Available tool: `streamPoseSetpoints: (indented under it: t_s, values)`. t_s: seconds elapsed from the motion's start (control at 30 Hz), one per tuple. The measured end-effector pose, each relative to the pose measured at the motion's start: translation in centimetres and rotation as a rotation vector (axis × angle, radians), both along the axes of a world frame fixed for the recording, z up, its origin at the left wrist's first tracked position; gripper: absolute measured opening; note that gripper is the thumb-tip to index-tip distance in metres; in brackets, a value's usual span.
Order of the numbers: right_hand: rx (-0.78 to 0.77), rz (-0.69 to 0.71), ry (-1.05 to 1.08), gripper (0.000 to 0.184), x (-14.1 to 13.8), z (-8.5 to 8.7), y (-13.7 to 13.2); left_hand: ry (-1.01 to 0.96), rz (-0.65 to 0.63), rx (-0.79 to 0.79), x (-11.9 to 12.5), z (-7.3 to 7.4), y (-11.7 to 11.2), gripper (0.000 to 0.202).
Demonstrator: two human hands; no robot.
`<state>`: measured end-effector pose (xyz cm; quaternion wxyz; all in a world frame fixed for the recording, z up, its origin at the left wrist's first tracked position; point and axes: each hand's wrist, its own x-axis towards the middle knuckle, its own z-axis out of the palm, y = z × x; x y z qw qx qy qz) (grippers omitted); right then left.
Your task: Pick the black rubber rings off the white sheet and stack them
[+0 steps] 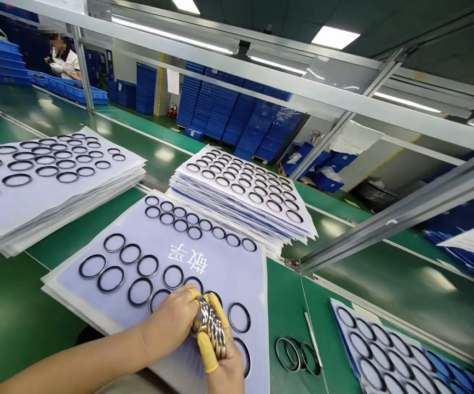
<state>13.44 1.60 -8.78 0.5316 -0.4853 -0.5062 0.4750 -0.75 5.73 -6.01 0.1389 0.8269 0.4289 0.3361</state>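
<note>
My right hand (224, 355), wearing yellow finger cots, is closed around a stack of several shiny metal rings (214, 328). At the stack's left end, my left hand (175, 314) is closed on a ring, with its fingertips partly hidden. Both hands are over the near part of a white sheet (220, 273) on a low pile. Dark-edged rings (147, 266) lie flat on that sheet in rows, with a bare strip bearing white handwritten characters (190, 258) between them. Some rings behind my hands are partly covered.
Stacks of ring-covered sheets stand at the left (64, 191) and behind (237, 208). Right of the sheet lie a few loose rings (288, 354) and a white pen (313, 339). A ring-filled blue tray (346, 345) is farther right. A metal post (385, 219) slants up from the green table. A co-worker (67, 60) sits far left.
</note>
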Motion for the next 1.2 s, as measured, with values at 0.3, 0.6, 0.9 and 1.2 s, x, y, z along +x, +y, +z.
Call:
streamPoseSetpoints:
  t_s: [0.3, 0.6, 0.9, 1.2]
  values:
    - [-0.145, 0.079, 0.110, 0.055, -0.7, 2.1, 2.8, -0.019, 0.075, 0.069, -2.4, -0.7, 0.1, 0.026]
    - [0.284, -0.164, -0.601, 0.021, 1.7, 2.1, 14.1, -0.004, 0.253, 0.109, -7.2, -1.9, 0.2, 0.028]
    - [0.174, -0.205, -0.535, 0.035, 1.1, 0.4, 19.2, -0.044, 0.275, 0.174, -8.4, -5.9, -0.9, 0.027]
    - [-0.002, -0.360, -0.431, 0.044, 5.7, 1.8, 18.6, -0.010, 0.229, 0.230, -9.0, -5.1, -0.6, 0.025]
